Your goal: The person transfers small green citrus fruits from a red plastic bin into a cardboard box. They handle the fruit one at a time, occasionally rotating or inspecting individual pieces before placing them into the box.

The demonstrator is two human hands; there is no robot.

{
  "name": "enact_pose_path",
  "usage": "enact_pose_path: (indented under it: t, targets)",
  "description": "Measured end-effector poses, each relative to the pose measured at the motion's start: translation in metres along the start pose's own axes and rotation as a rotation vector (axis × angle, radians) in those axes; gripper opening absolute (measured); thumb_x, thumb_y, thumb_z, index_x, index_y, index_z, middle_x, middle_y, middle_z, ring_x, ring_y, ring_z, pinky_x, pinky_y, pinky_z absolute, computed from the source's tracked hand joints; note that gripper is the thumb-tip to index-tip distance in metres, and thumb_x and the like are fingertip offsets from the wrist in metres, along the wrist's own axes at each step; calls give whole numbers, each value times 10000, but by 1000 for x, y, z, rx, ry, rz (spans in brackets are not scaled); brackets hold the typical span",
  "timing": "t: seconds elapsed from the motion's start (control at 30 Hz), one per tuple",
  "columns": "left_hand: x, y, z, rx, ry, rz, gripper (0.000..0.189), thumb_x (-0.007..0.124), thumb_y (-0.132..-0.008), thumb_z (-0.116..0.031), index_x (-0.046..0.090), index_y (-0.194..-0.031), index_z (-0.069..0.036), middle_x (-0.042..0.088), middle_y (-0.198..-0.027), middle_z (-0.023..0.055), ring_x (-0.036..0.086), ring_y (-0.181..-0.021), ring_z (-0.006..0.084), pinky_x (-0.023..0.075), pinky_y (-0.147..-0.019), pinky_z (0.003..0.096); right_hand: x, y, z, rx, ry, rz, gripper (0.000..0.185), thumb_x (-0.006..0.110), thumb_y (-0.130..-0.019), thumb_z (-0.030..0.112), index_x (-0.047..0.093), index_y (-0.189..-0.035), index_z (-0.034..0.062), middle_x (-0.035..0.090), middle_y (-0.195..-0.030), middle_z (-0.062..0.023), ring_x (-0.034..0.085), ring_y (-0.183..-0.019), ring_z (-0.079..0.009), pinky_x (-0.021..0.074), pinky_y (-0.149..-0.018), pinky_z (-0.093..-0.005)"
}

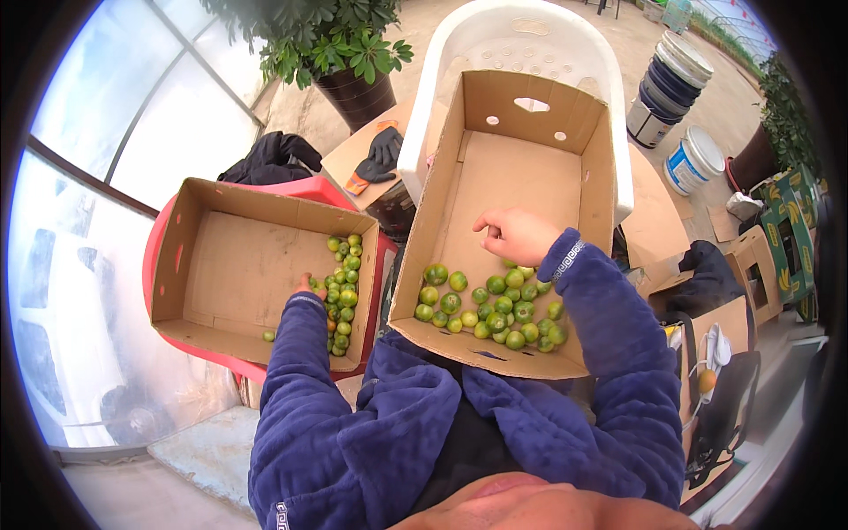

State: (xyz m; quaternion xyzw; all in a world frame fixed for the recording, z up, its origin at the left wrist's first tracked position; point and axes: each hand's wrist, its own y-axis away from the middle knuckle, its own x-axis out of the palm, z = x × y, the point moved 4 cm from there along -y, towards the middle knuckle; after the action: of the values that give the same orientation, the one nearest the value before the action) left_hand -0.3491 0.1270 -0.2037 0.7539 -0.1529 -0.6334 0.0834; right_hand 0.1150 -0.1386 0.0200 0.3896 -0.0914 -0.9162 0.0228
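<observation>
Two open cardboard boxes lie before me. My left hand [309,285] reaches into the left box [232,232], beside the small green tomatoes [347,298] heaped along its right side; its fingers are partly hidden, so whether it grips one cannot be told. One green tomato [268,336] lies apart near that box's lower edge. Above the near end of the larger right box [517,179], my right hand [520,233] is raised with fingers curled and no fruit visible in it. Larger green tomatoes [503,305] gather below it, some showing pale or streaked skin.
A red plastic chair [156,265] holds the left box and a white plastic chair [424,119] the right one. Black-and-orange gloves [377,162] lie between them. Stacked buckets [669,86], a potted plant [358,86] and a bag with a mask [719,351] stand around.
</observation>
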Motion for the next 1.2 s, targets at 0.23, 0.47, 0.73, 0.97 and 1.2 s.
enact_pose_path:
  t: [0.23,0.47,0.73,0.97,1.2]
  targets:
    - [13,0,3,-25,36,-7,783,755,-818,-301,352,-1475,-164,546,-1367,288,585,-1203,426,466,-1037,469,-1,1,-1,-15,10,-4,322,574,-892,153,652,-1178,27,714,-924,-132,674,-889,-303,530,-827,-413]
    - [-7,-39,38,50,377,-279,689,764,-797,-154,423,-1395,-121,626,-1221,211,622,-1082,301,493,-964,438,0,-1,-7,-78,6,-63,296,585,-897,132,654,-1167,32,712,-836,-100,680,-799,-264,535,-758,-384]
    - [-159,35,-198,693,1243,-183,520,669,-916,-108,424,-1368,-25,582,-1174,106,602,-997,180,527,-845,308,-1,-4,-6,10,-114,-97,311,611,-907,185,645,-1179,37,693,-860,-99,662,-815,-265,527,-776,-385]
    - [-201,136,-412,954,1430,297,569,666,-922,-99,360,-1397,-32,567,-1112,88,596,-941,164,518,-827,304,-20,-6,-13,-68,-624,-550,408,687,-909,152,574,-1279,23,660,-933,-41,639,-799,-119,525,-742,-291]
    - [-134,138,-483,870,1506,353,592,692,-905,-97,352,-1376,18,602,-1119,132,630,-953,171,547,-815,312,-34,1,-3,-127,-676,-721,538,762,-874,160,510,-1330,24,637,-1076,-87,648,-835,-134,549,-785,-295]
